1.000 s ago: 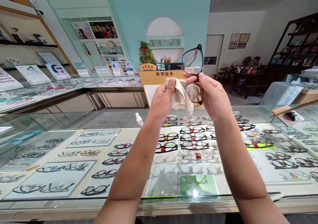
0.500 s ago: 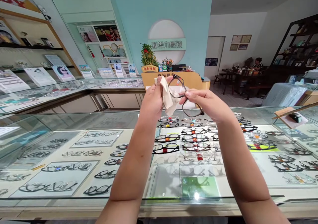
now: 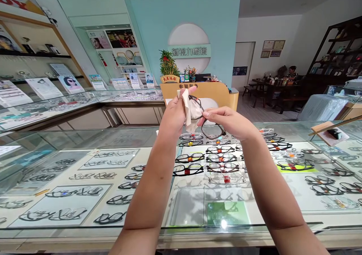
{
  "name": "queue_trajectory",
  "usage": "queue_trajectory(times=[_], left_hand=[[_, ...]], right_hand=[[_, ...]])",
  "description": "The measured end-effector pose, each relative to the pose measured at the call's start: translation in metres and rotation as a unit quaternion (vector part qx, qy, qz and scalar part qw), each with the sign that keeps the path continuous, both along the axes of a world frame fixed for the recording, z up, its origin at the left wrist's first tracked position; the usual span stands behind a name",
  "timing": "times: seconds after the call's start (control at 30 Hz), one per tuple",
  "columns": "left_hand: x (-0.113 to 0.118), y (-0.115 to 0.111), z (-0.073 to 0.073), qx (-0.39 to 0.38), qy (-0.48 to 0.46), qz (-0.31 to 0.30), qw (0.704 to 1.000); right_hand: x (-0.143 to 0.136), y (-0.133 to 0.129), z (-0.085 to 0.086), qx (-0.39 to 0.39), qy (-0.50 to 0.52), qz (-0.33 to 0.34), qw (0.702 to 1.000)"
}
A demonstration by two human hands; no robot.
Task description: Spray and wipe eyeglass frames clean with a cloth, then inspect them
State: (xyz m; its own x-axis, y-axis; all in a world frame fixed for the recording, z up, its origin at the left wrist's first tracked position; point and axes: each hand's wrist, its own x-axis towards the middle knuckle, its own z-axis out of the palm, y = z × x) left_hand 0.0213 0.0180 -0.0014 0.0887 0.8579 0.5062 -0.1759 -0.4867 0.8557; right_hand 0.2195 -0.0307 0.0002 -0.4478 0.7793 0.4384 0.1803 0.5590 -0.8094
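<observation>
Across the foreground: glass-topped surface [image 3: 212,240], rows of display frames [image 3: 188,169] showing through, some with red tags. Both hands are up over its far side, so a dropped piece would likely hit glass and scratch, or skid off the far edge.

Left hand [image 3: 173,114]: fingers clamped on the cloth [image 3: 189,115]. Contact is mostly buried in fabric, can't tell how hard it presses. Too much push there could pop a lens or rack the rim, I'd guess.

Right hand [image 3: 233,123]: fingers pinched on the eyeglasses [image 3: 212,129] near the bridge. Small grip; my read is a twist from the cloth side could roll the frame in that pinch, or strain the bridge if the hands pull against each other.

Cloth: pale, bunched, hanging below the left fingers. Any grit in it could scratch; a loose fold could snag a hinge.

Eyeglasses: dark rim, tilted, between the hands, held apart from the surface. One lens at the cloth, the other bare below the right fingers, where a slipped fingertip could smudge it.
</observation>
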Motion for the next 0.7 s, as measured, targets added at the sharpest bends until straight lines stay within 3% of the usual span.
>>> queue_trajectory(times=[0.27, 0.5, 0.7], left_hand=[[-0.002, 0.005, 0.002, 0.009, -0.020, -0.005, 1.000], [-0.003, 0.011, -0.004, 0.007, -0.015, -0.028, 0.999], [-0.004, 0.012, -0.004, 0.003, -0.016, -0.068, 0.998]], right_hand=[[0.000, 0.004, 0.003, 0.048, 0.065, -0.036, 0.996], [0.009, 0.006, 0.001, 0.127, 0.073, -0.126, 0.981], [0.010, 0.006, 0.003, 0.114, 0.046, -0.086, 0.989]])
